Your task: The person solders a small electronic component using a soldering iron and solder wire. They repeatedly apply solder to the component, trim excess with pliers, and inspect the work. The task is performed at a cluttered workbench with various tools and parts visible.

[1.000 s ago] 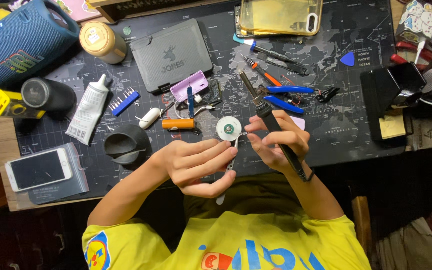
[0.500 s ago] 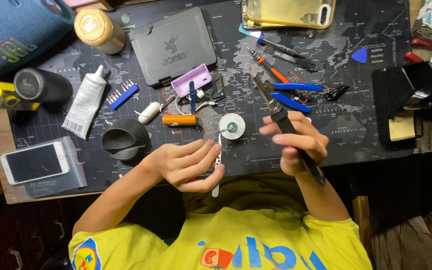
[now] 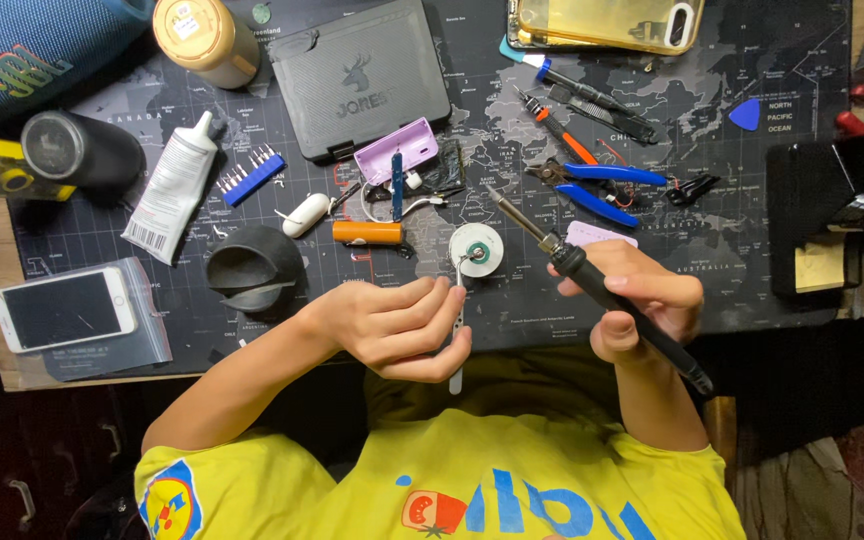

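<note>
While right hand (image 3: 642, 305) has swung soldering iron (image 3: 592, 285) from near-flat hold to tip aimed up-left, left hand (image 3: 397, 325) has moved clear of right, fingers pinched narrow on tweezers (image 3: 459, 320). Tweezer tips now at small white round part (image 3: 476, 249) on bench (image 3: 722, 230), beside orange cylinder (image 3: 368, 232). Iron tip hovers just right of part, not touching: tools lined up on it.

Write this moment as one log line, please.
left hand: holds tweezers | right hand: holds soldering iron | tip near white spool | mat
</note>
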